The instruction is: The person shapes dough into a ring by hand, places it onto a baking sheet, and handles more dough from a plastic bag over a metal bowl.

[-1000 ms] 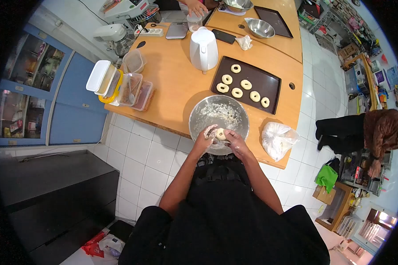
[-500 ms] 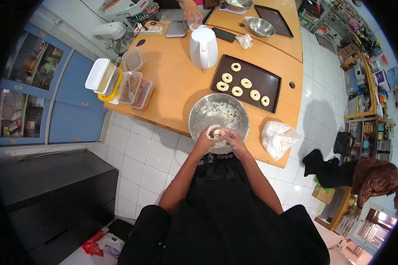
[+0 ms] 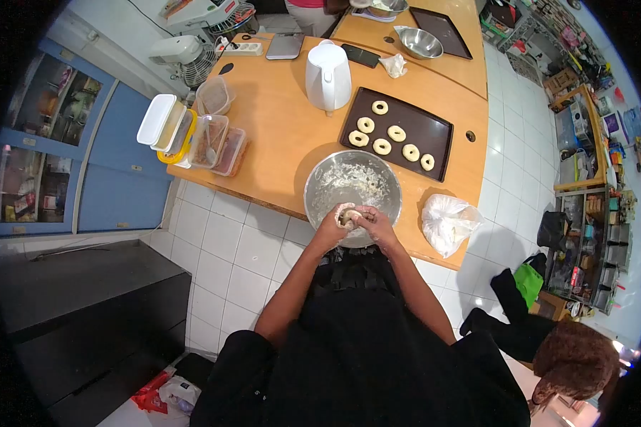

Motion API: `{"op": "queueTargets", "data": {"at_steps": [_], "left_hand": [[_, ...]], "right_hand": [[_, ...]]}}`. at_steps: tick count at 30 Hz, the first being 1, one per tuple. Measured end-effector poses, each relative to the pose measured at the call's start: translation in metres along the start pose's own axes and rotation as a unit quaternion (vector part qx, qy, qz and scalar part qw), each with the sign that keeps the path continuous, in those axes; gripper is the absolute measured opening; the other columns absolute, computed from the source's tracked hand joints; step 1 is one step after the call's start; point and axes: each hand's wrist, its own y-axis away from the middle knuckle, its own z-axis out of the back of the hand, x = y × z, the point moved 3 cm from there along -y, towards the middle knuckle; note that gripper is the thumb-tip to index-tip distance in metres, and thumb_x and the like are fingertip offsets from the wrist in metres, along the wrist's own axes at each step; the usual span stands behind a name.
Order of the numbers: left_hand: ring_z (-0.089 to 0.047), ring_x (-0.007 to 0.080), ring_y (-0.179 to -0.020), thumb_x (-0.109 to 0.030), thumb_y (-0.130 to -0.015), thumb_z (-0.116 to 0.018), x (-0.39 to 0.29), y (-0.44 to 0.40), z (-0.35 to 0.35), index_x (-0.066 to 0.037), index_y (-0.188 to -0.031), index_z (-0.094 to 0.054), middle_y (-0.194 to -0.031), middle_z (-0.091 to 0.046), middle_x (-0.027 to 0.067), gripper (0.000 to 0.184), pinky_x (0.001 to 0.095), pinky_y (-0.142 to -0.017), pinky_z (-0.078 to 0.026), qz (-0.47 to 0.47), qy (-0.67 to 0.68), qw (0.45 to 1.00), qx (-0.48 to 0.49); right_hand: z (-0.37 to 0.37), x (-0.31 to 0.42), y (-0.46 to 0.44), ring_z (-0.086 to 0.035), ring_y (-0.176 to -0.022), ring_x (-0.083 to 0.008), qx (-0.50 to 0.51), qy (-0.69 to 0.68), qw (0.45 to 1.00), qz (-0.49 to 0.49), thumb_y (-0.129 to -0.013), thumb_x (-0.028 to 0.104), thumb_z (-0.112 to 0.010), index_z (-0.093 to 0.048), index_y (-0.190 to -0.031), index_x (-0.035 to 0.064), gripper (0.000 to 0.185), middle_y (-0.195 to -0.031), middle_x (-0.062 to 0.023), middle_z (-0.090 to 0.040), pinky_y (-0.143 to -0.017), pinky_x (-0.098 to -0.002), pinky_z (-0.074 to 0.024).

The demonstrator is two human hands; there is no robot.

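Note:
A small piece of pale dough (image 3: 350, 215) is held between my two hands over the near rim of a steel bowl (image 3: 319, 186). My left hand (image 3: 333, 224), dusted white, curls round the dough from the left. The fingers of my right hand (image 3: 374, 223) pinch it from the right. Loose crumbly flour or dough (image 3: 355, 181) lies in the bowl. Behind it, a dark baking tray (image 3: 426, 128) bears several dough rings (image 3: 397, 134). To the right of the bowl sits a white plastic bag (image 3: 449, 224).
A white kettle (image 3: 328, 77) stands behind the bowl, and plastic containers (image 3: 211, 141) are stacked at the table's left edge. Farther back are a scale (image 3: 285, 46), a phone (image 3: 360, 56) and a metal bowl (image 3: 420, 44). A person (image 3: 573, 356) is at the lower right.
The dough ring has turned and is now more covered by my fingers. The person on the right has moved down the view. The other person's hand and the clear cup have left the table's far side.

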Motion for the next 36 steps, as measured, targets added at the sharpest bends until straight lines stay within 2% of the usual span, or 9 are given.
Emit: {"op": "queueTargets", "data": {"at_steps": [1, 4, 8, 13, 17, 20, 23, 29, 36], "left_hand": [[-0.057, 0.0143, -0.102, -0.006, -0.081, -0.071, 0.001, 0.000, 0.000, -0.002, -0.122, -0.052, -0.111, -0.061, 0.0076, 0.046, 0.0295, -0.088, -0.047, 0.003, 0.001, 1.000, 0.004], [-0.056, 0.0137, -0.104, -0.008, -0.082, -0.071, 0.008, -0.004, 0.003, -0.003, -0.124, -0.051, -0.113, -0.060, 0.0066, 0.046, 0.0294, -0.090, -0.046, -0.009, 0.000, 1.000, 0.007], [-0.056, 0.0138, -0.105, -0.007, -0.083, -0.070, 0.020, -0.008, 0.006, -0.003, -0.125, -0.051, -0.115, -0.059, 0.0069, 0.046, 0.0297, -0.090, -0.046, -0.032, 0.028, 0.999, 0.026], [-0.056, 0.0148, -0.106, -0.008, -0.084, -0.069, 0.005, -0.001, 0.001, -0.004, -0.130, -0.046, -0.119, -0.057, 0.0075, 0.052, 0.0303, -0.090, -0.046, -0.011, 0.007, 0.999, 0.050], [-0.056, 0.0152, -0.104, -0.007, -0.084, -0.068, 0.002, 0.001, 0.000, -0.004, -0.133, -0.044, -0.119, -0.057, 0.0075, 0.054, 0.0304, -0.088, -0.047, 0.024, 0.089, 0.995, 0.038], [-0.057, 0.0149, -0.102, -0.006, -0.085, -0.067, 0.009, -0.001, 0.009, -0.004, -0.133, -0.044, -0.118, -0.058, 0.0075, 0.053, 0.0303, -0.087, -0.048, 0.072, 0.077, 0.994, 0.039], [-0.057, 0.0148, -0.101, -0.005, -0.085, -0.066, 0.019, -0.003, 0.008, -0.004, -0.132, -0.045, -0.116, -0.059, 0.0075, 0.052, 0.0299, -0.087, -0.048, 0.000, 0.081, 0.996, 0.033], [-0.057, 0.0142, -0.103, -0.004, -0.086, -0.063, 0.025, -0.005, 0.007, -0.004, -0.131, -0.046, -0.115, -0.060, 0.0081, 0.048, 0.0291, -0.088, -0.047, -0.028, 0.038, 0.998, 0.042], [-0.058, 0.0149, -0.102, -0.003, -0.085, -0.065, 0.007, -0.001, 0.006, -0.003, -0.130, -0.046, -0.113, -0.060, 0.0088, 0.049, 0.0294, -0.088, -0.048, 0.030, 0.038, 0.998, 0.037]], "right_hand": [[0.001, -0.004, -0.004, -0.058, -0.094, -0.0120, 0.007, 0.011, 1.000, 0.014, -0.090, 0.026, -0.067, -0.060, -0.118, 0.0018, 0.037, -0.102, -0.0053, -0.066, -0.085, -0.0268, -0.0440], [0.003, -0.008, -0.008, -0.056, -0.088, -0.0088, -0.019, -0.011, 0.999, -0.025, -0.090, 0.025, -0.067, -0.060, -0.117, 0.0033, 0.035, -0.102, -0.0016, -0.065, -0.078, -0.0224, -0.0416], [0.002, -0.001, 0.003, -0.057, -0.090, -0.0108, -0.035, -0.025, 0.998, -0.048, -0.090, 0.024, -0.066, -0.062, -0.116, 0.0020, 0.033, -0.101, -0.0032, -0.065, -0.084, -0.0253, -0.0437], [0.004, -0.006, -0.003, -0.057, -0.087, -0.0104, 0.003, 0.047, 0.998, 0.030, -0.089, 0.024, -0.068, -0.064, -0.113, 0.0023, 0.033, -0.098, -0.0035, -0.066, -0.078, -0.0257, -0.0453], [0.006, -0.006, -0.006, -0.057, -0.085, -0.0097, 0.003, -0.002, 1.000, 0.002, -0.089, 0.024, -0.069, -0.065, -0.112, 0.0025, 0.032, -0.095, -0.0024, -0.065, -0.077, -0.0256, -0.0456], [0.002, -0.002, -0.001, -0.057, -0.083, -0.0099, -0.021, -0.032, 0.999, -0.027, -0.089, 0.024, -0.068, -0.065, -0.111, 0.0030, 0.031, -0.093, -0.0020, -0.065, -0.074, -0.0251, -0.0453], [-0.001, 0.001, 0.003, -0.057, -0.083, -0.0094, -0.012, -0.040, 0.998, -0.042, -0.090, 0.026, -0.067, -0.064, -0.110, 0.0039, 0.030, -0.092, -0.0013, -0.065, -0.073, -0.0240, -0.0439], [-0.002, 0.001, 0.003, -0.056, -0.083, -0.0073, 0.021, 0.030, 0.998, -0.048, -0.092, 0.028, -0.064, -0.061, -0.107, 0.0063, 0.026, -0.091, 0.0013, -0.064, -0.074, -0.0232, -0.0419], [0.004, -0.007, 0.003, -0.056, -0.085, -0.0095, 0.005, -0.021, 0.999, -0.050, -0.091, 0.026, -0.065, -0.063, -0.108, 0.0053, 0.026, -0.095, -0.0027, -0.065, -0.074, -0.0261, -0.0438]]}}
